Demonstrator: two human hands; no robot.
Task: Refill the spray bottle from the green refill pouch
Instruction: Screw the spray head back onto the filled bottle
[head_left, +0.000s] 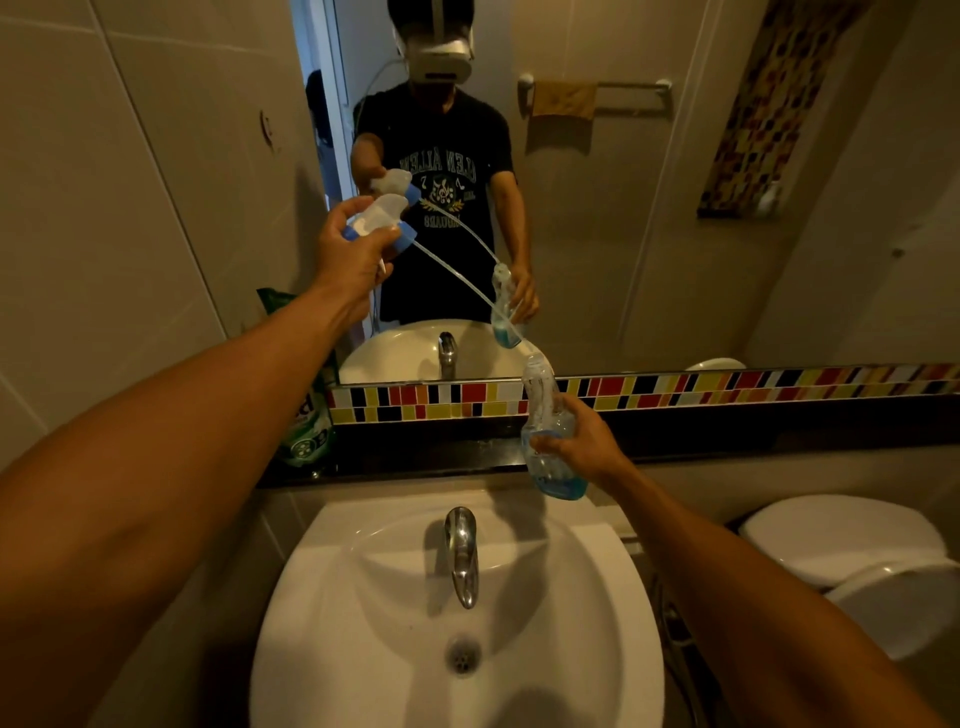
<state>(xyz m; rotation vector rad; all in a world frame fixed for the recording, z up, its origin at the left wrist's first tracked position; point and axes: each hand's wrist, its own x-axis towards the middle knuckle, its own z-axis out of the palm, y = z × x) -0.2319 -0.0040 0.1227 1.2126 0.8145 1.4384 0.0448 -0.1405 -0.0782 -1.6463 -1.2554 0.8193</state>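
My right hand (587, 441) grips a clear spray bottle (548, 415) with a little blue liquid at its bottom, tilted above the sink's back right. My left hand (353, 249) holds the white-and-blue trigger sprayer head (382, 218) raised up near the mirror. Its long clear dip tube (467, 291) arcs down, and its end is at the bottle's open neck. The green refill pouch (304, 431) stands on the dark ledge at the left, partly hidden behind my left forearm.
A white sink (363, 649) with a chrome tap (460, 551) lies below my arms. A toilet (852, 551) stands at the right. The mirror (649, 208) above a coloured tile strip (727, 387) reflects me, a towel rail and the hands.
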